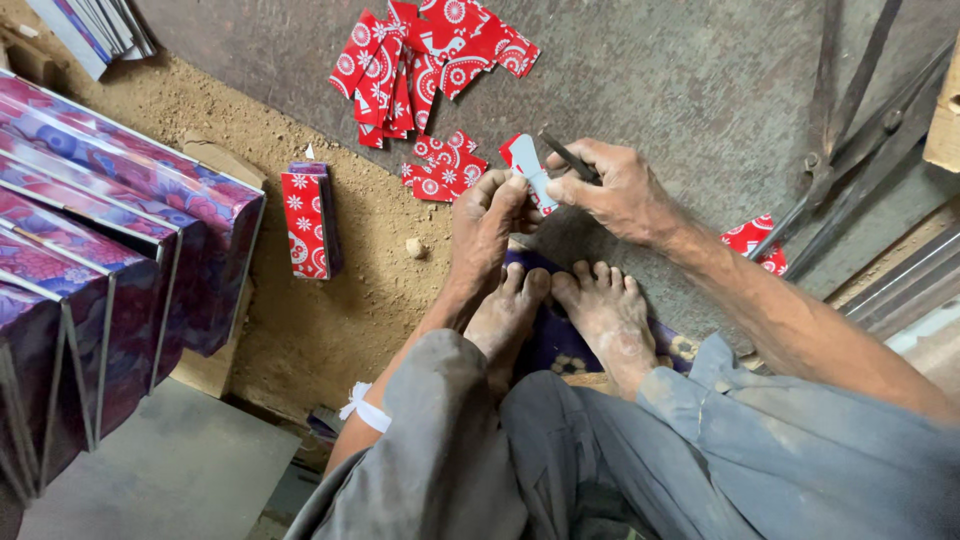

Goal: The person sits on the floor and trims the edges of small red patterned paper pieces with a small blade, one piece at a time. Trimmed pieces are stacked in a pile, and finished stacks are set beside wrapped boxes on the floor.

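Your left hand (487,222) pinches a thin, stiff red-patterned metal strip (528,172) by its edge, your right hand (622,190) clamping a dark tool (570,158) against it.

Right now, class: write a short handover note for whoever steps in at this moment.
Left hand: pinches a small red-and-white patterned piece.
Right hand: grips a thin dark tool against that piece.
Nearby: loose red pieces on the grey sheet, neat red stack on the dirt.
Done: many pieces cut, some stacked.
Left: the held piece; the loose pieces remain unstacked.
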